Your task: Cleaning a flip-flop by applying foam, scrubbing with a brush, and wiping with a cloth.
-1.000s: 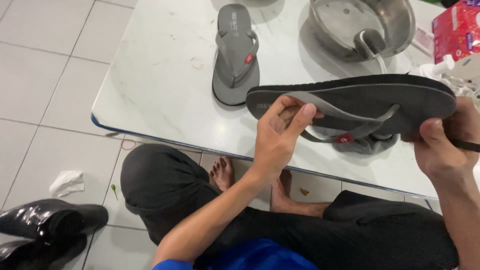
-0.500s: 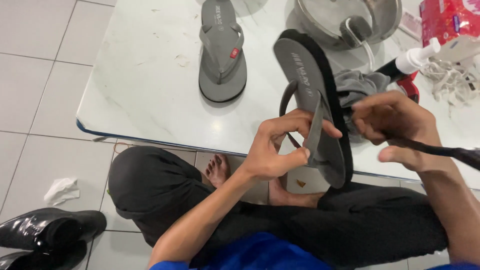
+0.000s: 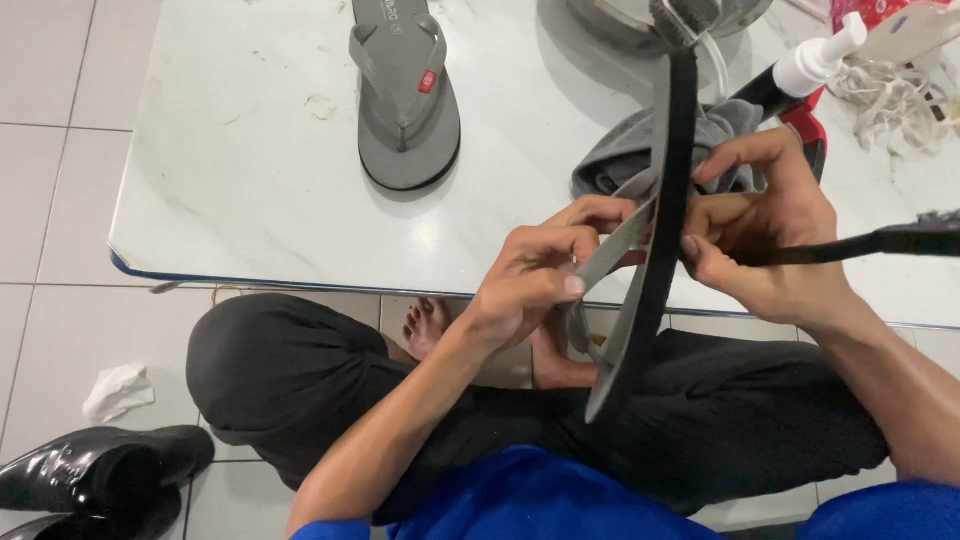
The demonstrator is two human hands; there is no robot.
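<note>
White marble tabletop (image 3: 250, 200) stood over tiled floor. Our left hand (image 3: 530, 280) pinched the strap of the edge-on flip-flop (image 3: 655, 280); our right hand (image 3: 770, 235) gripped its sole and a dark tool handle (image 3: 850, 245). We judged strap cleaning under way; next called for steady tension.

White marble table (image 3: 250, 190) bears grey flip-flop (image 3: 405, 95).

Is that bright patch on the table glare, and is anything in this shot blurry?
Head view: yes, a soft lamp glare sits on the glossy marble table just below the grey sandal; that sandal and the metal bowl cast dark shadows; the hands are sharp, only the dark tool near the right edge looks smeared.
</note>
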